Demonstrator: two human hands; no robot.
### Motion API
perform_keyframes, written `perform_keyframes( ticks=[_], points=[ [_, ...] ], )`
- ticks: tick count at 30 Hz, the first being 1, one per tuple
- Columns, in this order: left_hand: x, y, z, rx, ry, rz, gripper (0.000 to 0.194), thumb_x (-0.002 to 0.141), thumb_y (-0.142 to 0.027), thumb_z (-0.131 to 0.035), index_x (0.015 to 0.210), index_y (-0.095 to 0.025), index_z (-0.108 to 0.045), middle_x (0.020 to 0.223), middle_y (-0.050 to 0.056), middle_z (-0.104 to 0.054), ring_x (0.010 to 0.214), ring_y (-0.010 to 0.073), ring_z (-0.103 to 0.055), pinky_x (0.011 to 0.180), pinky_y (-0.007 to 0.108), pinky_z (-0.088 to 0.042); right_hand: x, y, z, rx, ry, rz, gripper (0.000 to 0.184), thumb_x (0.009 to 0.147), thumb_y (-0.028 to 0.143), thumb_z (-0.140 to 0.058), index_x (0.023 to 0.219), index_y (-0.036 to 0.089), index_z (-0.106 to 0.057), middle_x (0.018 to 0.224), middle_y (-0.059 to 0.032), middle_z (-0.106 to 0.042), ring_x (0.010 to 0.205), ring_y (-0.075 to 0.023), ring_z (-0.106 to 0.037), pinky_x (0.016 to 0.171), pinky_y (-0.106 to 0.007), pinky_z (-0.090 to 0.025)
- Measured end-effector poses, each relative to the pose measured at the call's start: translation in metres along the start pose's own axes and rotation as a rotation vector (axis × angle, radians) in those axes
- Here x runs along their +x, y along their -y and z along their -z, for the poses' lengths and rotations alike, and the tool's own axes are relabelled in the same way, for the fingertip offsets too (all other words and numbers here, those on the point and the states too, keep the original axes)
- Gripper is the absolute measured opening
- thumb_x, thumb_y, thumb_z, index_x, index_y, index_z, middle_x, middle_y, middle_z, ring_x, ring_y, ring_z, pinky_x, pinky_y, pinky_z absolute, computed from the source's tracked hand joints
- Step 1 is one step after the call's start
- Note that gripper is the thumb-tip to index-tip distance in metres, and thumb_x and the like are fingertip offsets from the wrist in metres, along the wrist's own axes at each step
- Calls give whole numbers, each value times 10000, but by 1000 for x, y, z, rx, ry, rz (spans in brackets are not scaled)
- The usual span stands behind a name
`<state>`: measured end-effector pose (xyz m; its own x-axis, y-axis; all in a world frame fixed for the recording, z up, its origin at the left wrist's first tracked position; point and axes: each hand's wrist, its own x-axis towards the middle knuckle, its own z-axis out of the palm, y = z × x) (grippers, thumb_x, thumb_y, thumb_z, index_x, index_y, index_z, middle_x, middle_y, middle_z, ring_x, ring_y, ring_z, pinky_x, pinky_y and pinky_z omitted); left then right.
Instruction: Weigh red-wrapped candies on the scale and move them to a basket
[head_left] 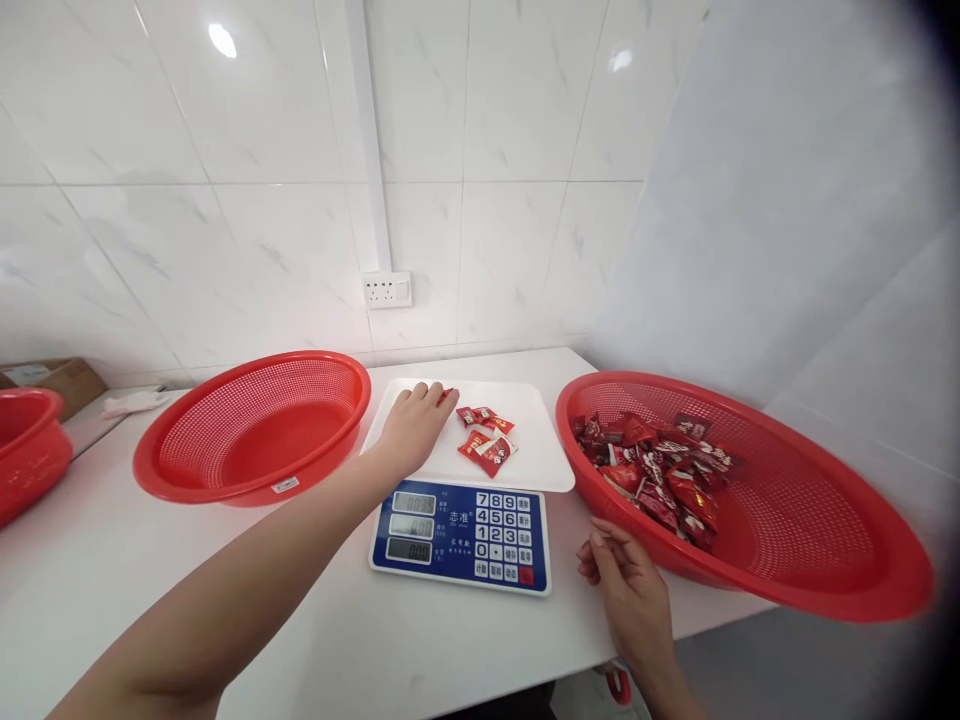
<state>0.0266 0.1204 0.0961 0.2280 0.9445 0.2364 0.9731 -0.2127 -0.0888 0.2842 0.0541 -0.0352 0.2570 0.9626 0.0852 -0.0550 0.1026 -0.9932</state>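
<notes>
Right basket (817, 520): flares to a wide rim in red plastic; holds, within a perforated wall, a loose heap of small glossy packets (660, 465), mostly red, gathered toward the side nearest the scale (461, 535). Left basket (281, 435): repeats the red plastic and fine round perforations; exposes a smooth floor; bears a small white label (285, 486) below the near rim. Pan (532, 455): lies flat, white and round-cornered atop the blue-fronted scale; supports a few crumpled, pillow-shaped red wrappers (489, 452). Left hand (420, 425): reaches palm down over the pan, with fingertips bent at a partly hidden red packet (448, 394); cannot tell whether gripped or merely touched. Right hand (628, 575): hovers just beside the right basket's near rim, with fingers curled and thumb close; cannot tell whether anything is pinched between. Far left: smooth-walled red tub (34, 470), before a brown cardboard box (75, 385). Beneath: smooth white table (322, 625). Behind: glossy, grey-veined tiles (285, 250).
</notes>
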Motion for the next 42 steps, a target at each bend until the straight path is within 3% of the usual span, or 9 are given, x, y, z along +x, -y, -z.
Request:
perform_keyframes(
  ticks=[5, 8, 12, 18, 21, 25, 30, 37, 42],
  points=[
    [-12, -12, 15, -110, 148, -50, 585, 791, -44, -364, 1335, -260, -347, 1324, 86, -468, 1095, 238, -516, 866, 363, -423, 1, -2, 1, -2, 23, -8, 383, 710, 495, -649, 921, 185, -572, 589, 15, -587, 513, -136, -529, 483, -267, -439],
    [-14, -7, 28, -204, 218, -45, 583, 829, -159, -376, 1378, -314, -254, 1360, 7, -465, 1150, 174, -506, 864, 269, -439, 2, -4, 1, -8, 26, -22, 400, 713, 498, -646, 943, 181, -570, 595, 14, -589, 518, -135, -530, 490, -265, -442],
    [-13, 10, 38, -206, 273, 63, 495, 834, -255, -382, 1329, -252, -372, 1377, 57, -447, 1213, 238, -454, 885, 340, -433, 3, -4, 1, -9, 20, -28, 424, 688, 519, -656, 924, 176, -576, 580, 15, -589, 513, -131, -528, 486, -258, -439],
    [-16, 21, 27, -187, 384, 133, 442, 829, -357, -396, 1264, -316, -463, 1244, 54, -564, 1055, 258, -560, 747, 335, -460, 4, -6, 1, 8, 24, -32, 432, 675, 512, -666, 936, 181, -572, 584, 21, -592, 508, -123, -524, 483, -248, -436],
    [-14, 16, 20, -175, 344, 178, 456, 846, -412, -345, 1272, -296, -456, 1213, 85, -574, 981, 255, -588, 699, 323, -448, 4, -5, 1, 1, 32, -32, 437, 678, 513, -665, 944, 180, -567, 585, 22, -590, 510, -122, -523, 485, -247, -438],
    [-9, 11, 15, -179, 256, 203, 431, 832, -493, -346, 1076, -242, -598, 1028, 95, -651, 893, 261, -602, 663, 324, -422, 3, -3, 1, -21, 30, -23, 432, 687, 518, -655, 936, 176, -573, 588, 18, -589, 512, -122, -523, 484, -247, -444],
    [-13, 24, 20, -225, 118, 278, 387, 847, -479, -330, 1017, -250, -592, 977, 58, -670, 833, 221, -596, 596, 280, -374, 4, -4, 0, -42, 30, -3, 423, 691, 515, -653, 932, 177, -576, 583, 17, -587, 507, -125, -529, 480, -252, -448],
    [-75, 48, 26, -352, -147, 500, 399, 845, -504, -350, 592, -202, -418, 537, -17, -475, 502, 120, -410, 463, 249, -262, 4, -12, 3, -83, 30, 44, 349, 739, 471, -629, 940, 189, -579, 610, 13, -590, 523, -123, -542, 491, -254, -452],
    [-125, 45, -4, -657, -180, 591, 334, 814, -503, -444, 679, -201, -485, 658, -18, -561, 623, 123, -516, 560, 237, -385, 4, -9, 1, -164, 88, 38, 354, 765, 481, -595, 964, 188, -588, 685, -25, -637, 557, -136, -565, 518, -271, -477]
  ],
)
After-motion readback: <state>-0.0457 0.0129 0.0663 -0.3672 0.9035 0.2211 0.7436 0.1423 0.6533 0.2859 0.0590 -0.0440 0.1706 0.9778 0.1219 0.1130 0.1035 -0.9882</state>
